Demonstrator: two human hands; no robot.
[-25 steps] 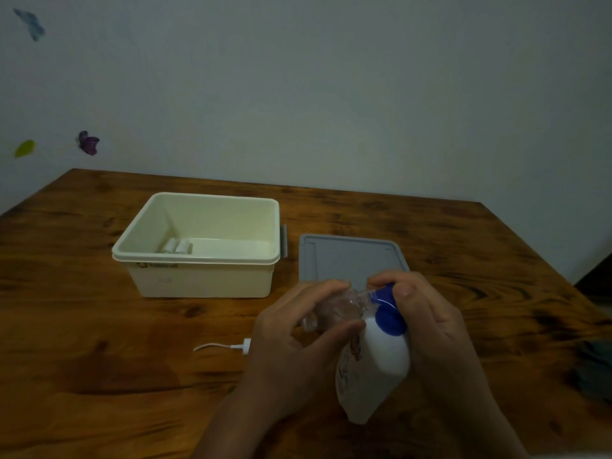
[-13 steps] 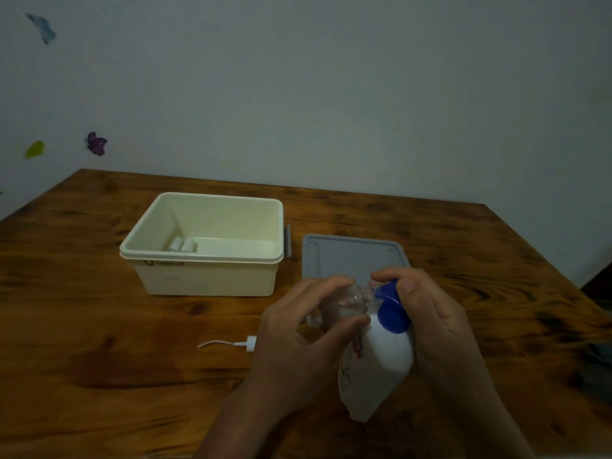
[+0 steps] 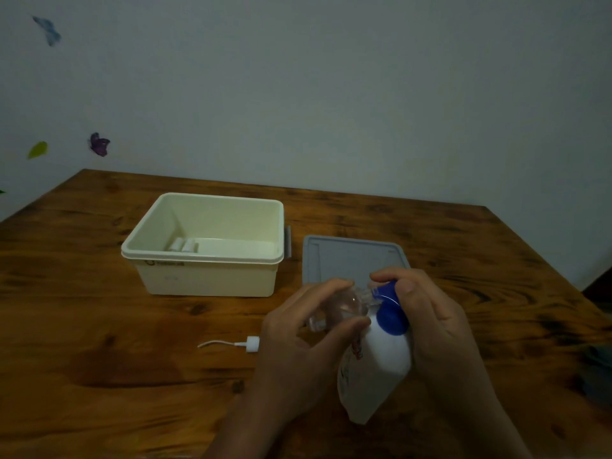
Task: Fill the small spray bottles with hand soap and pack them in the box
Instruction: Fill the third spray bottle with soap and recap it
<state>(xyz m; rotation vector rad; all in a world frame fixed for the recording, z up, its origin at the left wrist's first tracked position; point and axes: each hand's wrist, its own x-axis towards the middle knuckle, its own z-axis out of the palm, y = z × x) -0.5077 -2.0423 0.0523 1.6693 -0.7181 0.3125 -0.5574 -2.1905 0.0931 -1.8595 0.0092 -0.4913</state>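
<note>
Near table front: left hand (image 3: pixel 298 342) grips clear small spray bottle (image 3: pixel 337 306), tilted to blue spout of soap pouch (image 3: pixel 374 369), gripped by right hand (image 3: pixel 437 326). Box (image 3: pixel 205 256) holds 2 white pieces, likely packed bottles. Filling underway; spray cap (image 3: pixel 251 344) unfitted, lid (image 3: pixel 347 260) off.

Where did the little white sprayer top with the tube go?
The sprayer top lies on the table, just left of the left hand, in front of the box.

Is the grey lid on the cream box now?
No, the grey lid lies flat on the table to the right of the open cream box.
</note>
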